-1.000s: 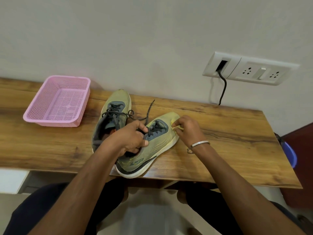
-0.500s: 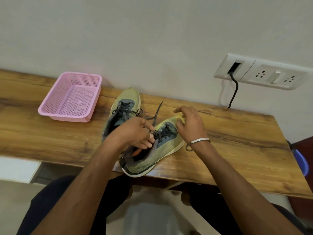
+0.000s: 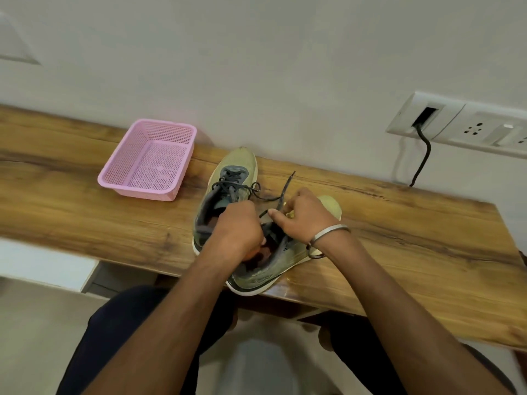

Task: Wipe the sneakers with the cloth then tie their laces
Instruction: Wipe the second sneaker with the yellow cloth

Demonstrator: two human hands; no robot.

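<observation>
1. Wooden desk [image 3: 399, 238] runs left to right against a pale wall in the head view; two yellow-green sneakers lie on it near its front edge.
2. Far sneaker [image 3: 241, 169] points its toe at the wall, its dark lace [image 3: 242, 186] loosely looped.
3. Near sneaker [image 3: 265, 273] lies just right of it, touching it, heel over the desk's near edge.
4. Left hand [image 3: 238, 232] is curled over the near sneaker's tongue; its fingers look pinched on that shoe's lace, though the exact hold is hidden.
5. Right hand [image 3: 303, 218], a metal bangle [image 3: 328, 235] at the wrist, pinches the near lace [image 3: 282, 195] between thumb and fingers; the lace end rises toward the wall.
6. Yellow cloth [image 3: 291, 214] shows only as a scrap under the right hand, on the near sneaker's toe.
7. Pink basket [image 3: 114, 178] sits far left, well apart from the shoes.
8. White socket panel [image 3: 456, 124] is on the wall at right, a black cord [image 3: 422, 158] hanging from it.
</observation>
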